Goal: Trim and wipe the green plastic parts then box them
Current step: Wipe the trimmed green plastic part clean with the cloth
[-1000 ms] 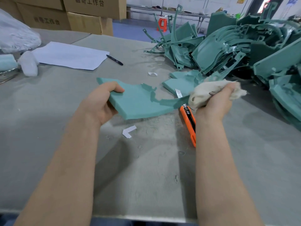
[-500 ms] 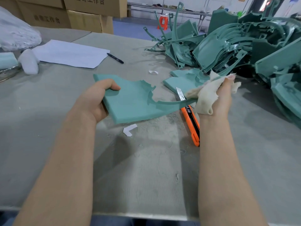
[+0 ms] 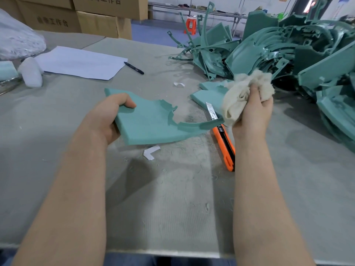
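Observation:
My left hand grips the left edge of a flat green plastic part with a curved arm on its right, held just above the table. My right hand clutches a bunched cream rag at the tip of that curved arm. An orange utility knife with its blade out lies on the table under the part's right end. Another green part lies flat behind the rag, and a large heap of green parts fills the back right.
The grey felt table is strewn with shavings and a white scrap. A paper sheet and black pen lie at back left beside white foam wrapping. Cardboard boxes stand behind.
My right hand has pulled the rag up and right along the part's curved arm, off its tip. My left hand has kept its grip while tilting the part slightly.

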{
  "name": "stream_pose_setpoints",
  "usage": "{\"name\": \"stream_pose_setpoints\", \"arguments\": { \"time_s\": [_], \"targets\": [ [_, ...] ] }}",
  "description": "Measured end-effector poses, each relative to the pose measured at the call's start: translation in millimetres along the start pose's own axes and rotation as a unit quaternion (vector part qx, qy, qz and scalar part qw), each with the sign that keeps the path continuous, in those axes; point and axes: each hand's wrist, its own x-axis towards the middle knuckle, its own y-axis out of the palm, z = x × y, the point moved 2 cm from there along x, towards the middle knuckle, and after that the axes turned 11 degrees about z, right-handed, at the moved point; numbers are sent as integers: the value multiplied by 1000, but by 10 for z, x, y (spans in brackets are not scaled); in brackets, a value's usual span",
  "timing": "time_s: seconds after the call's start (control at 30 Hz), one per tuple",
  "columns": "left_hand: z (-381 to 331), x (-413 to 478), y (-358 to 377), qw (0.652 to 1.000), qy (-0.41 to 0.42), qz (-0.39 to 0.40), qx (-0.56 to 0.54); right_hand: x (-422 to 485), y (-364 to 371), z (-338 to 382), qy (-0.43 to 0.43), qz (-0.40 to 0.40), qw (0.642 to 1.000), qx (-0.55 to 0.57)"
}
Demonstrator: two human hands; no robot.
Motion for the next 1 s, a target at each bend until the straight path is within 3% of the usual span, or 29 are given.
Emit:
{"name": "stream_pose_setpoints", "arguments": {
  "time_s": [0.2,0.37,0.53,0.63,0.7,0.83,1.0],
  "targets": [
    [-4,9,10,999,21,-4,-44,-78,113,-7,-1,84,996,18],
    [-2,3,1,999,17,9,-40,-96,128,33,8,50,998,-41],
    [-7,-9,58,999,18,30,-36,-95,8,23,72,28,996,50],
    [-17,-5,71,997,35,15,-62,-102,87,15,64,43,989,128],
    [-2,15,138,995,52,12,-78,-103,174,-43,53,40,994,87],
    [46,35,439,980,115,20,-161,-367,503,-430,117,106,976,-150],
    [34,10,440,948,232,26,-219,-676,831,-728,146,199,949,-198]
  ]
}}
